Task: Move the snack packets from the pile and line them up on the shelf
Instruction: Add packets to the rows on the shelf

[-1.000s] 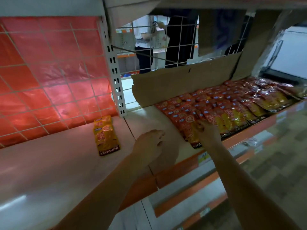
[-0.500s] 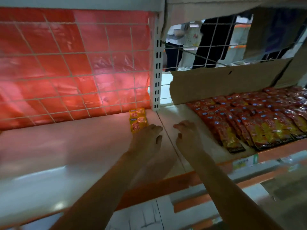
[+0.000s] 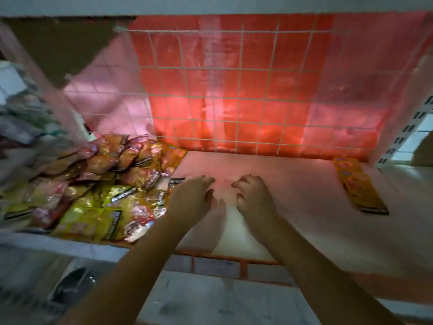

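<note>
Shelving fills the head view: a pale shelf board [image 3: 293, 195] with an orange front lip runs across the frame, tinted pink by the backing. Behind it stands a white wire grid [image 3: 234, 99] with a red plastic sheet [image 3: 269, 78] stretched over its far side. A paler, translucent plastic film [image 3: 105, 95] hangs at the left, and above it a brown cardboard flap [image 3: 58, 43] slants down from the shelf above. At the far right edge a white slotted upright [image 3: 407, 132] is partly visible. Below the lip, a lower white shelf [image 3: 210, 299] is blurred.

A pile of snack packets [image 3: 98, 191] lies heaped on the left part of the board, yellow and red foil pouches lying at all angles, some overlapping, some with dark label strips; the lettering is too blurred to read fully. Well apart, at the right near the back grid, a short row of orange packets [image 3: 358, 184] lies flat, overlapping one behind another.

Both hands hover over the bare middle of the board, between pile and row. The left hand [image 3: 192, 198] is just beside the pile's right edge, fingers loosely extended, grasping nothing. The right hand [image 3: 254, 198] sits near it, fingers curled loosely inward, also holding nothing that can be seen.
</note>
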Motion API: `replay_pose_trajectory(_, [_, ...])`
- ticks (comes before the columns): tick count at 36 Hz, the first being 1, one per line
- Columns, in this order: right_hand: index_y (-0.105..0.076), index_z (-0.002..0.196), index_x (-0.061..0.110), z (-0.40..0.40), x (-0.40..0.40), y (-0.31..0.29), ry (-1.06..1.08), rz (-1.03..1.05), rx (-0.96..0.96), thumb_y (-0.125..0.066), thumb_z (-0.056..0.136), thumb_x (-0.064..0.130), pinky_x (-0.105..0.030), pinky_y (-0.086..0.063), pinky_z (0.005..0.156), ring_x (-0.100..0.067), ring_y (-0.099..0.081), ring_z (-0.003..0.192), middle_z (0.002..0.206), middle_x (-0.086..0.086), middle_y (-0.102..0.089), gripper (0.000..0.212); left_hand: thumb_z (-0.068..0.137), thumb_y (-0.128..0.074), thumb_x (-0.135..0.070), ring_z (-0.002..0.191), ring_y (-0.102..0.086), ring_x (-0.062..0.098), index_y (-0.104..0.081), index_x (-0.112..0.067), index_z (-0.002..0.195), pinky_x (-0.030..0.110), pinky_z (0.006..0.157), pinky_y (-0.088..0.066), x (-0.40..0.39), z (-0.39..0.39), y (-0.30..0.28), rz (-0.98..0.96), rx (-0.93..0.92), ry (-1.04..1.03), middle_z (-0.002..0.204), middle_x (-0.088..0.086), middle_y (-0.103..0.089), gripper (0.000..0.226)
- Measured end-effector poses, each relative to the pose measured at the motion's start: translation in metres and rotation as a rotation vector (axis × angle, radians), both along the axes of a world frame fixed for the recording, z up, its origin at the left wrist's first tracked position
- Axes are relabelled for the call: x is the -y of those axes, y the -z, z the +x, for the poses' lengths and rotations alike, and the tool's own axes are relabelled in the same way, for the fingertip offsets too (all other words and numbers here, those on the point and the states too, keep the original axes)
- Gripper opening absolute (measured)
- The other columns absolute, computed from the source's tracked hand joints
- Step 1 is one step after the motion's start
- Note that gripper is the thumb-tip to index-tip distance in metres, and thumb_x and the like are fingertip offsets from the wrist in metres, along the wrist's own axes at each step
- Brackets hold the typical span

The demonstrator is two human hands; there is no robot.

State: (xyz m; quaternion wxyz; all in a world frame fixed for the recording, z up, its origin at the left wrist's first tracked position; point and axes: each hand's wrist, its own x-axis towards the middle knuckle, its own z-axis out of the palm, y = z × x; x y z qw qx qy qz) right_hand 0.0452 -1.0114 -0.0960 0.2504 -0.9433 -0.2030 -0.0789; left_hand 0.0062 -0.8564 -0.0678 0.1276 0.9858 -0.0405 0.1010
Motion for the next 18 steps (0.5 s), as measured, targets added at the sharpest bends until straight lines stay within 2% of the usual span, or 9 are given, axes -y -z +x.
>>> replay_pose_trajectory(3, [-0.07, 0.099, 0.008, -0.004, -0.054, 0.002, -0.027, 0.014, -0.033, -0.046, 0.08, 0.014, -0.032, -0.041, 0.086, -0.029, -0.054, 0.097, 0.101, -0.01, -0.064, 0.031, 0.088, -0.051, -0.02, 0.101, -0.059, 0.028, -0.061, -0.018, 0.118, 0.037, 0.081, -0.049, -0.059, -0.014, -0.003, -0.005, -0.006, -0.055, 0.107, 0.007, -0.064, 0.032])
replay_pose_trajectory(5, [-0.066, 0.101, 0.01, -0.009, -0.085, -0.002, 0.035, -0.012, -0.102, -0.043, 0.09, 0.026, -0.034, -0.041, 0.087, -0.028, -0.052, 0.102, 0.105, -0.01, -0.059, 0.031, 0.088, -0.052, -0.022, 0.104, -0.058, 0.029, -0.061, -0.018, 0.119, 0.038, 0.082, -0.049, -0.092, -0.023, -0.005, -0.001, -0.039, -0.074, 0.109, 0.008, -0.064, 0.033])
replay_pose_trajectory(7, [-0.062, 0.109, 0.015, -0.011, -0.11, -0.005, 0.127, -0.052, -0.234, -0.048, 0.09, 0.04, -0.036, -0.042, 0.091, -0.026, -0.047, 0.111, 0.112, -0.007, -0.053, 0.034, 0.086, -0.049, -0.03, 0.104, -0.058, 0.031, -0.064, -0.017, 0.117, 0.039, 0.082, -0.049, -0.122, -0.031, -0.009, -0.023, -0.068, -0.076, 0.108, 0.01, -0.065, 0.036])
replay_pose_trajectory(10, [-0.054, 0.12, 0.019, -0.014, -0.138, -0.005, 0.12, -0.128, -0.336, -0.056, 0.083, 0.054, -0.036, -0.038, 0.096, -0.027, -0.041, 0.119, 0.119, -0.008, -0.047, 0.051, 0.077, -0.049, -0.039, 0.103, -0.061, 0.029, -0.068, -0.014, 0.11, 0.039, 0.088, -0.049, -0.16, -0.038, -0.007, -0.086, -0.158, -0.049, 0.108, 0.01, -0.067, 0.046])
replay_pose_trajectory(13, [-0.043, 0.131, 0.021, -0.014, -0.159, -0.006, 0.141, -0.154, -0.392, -0.063, 0.082, 0.048, -0.039, -0.039, 0.1, -0.028, -0.04, 0.122, 0.126, -0.008, -0.044, 0.06, 0.079, -0.059, -0.042, 0.107, -0.058, 0.022, -0.067, -0.014, 0.114, 0.032, 0.092, -0.047, -0.186, -0.044, -0.006, -0.128, -0.282, 0.021, 0.115, 0.006, -0.063, 0.045])
replay_pose_trajectory(16, [-0.04, 0.132, 0.024, -0.014, -0.172, -0.008, 0.15, -0.185, -0.404, -0.065, 0.081, 0.044, -0.041, -0.041, 0.099, -0.03, -0.046, 0.119, 0.127, -0.008, -0.047, 0.061, 0.081, -0.068, -0.015, 0.116, -0.053, 0.022, -0.062, -0.011, 0.122, 0.02, 0.09, -0.042, -0.193, -0.047, -0.011, -0.1, -0.356, 0.107, 0.127, 0.008, -0.055, 0.041])
replay_pose_trajectory(18, [-0.044, 0.129, 0.023, -0.014, -0.174, -0.011, 0.127, -0.156, -0.415, -0.067, 0.078, 0.045, -0.039, -0.043, 0.097, -0.029, -0.049, 0.115, 0.123, -0.008, -0.05, 0.06, 0.083, -0.068, -0.012, 0.124, -0.045, 0.02, -0.057, -0.013, 0.129, 0.014, 0.089, -0.033, -0.196, -0.047, -0.014, -0.088, -0.381, 0.131, 0.136, 0.005, -0.048, 0.047])
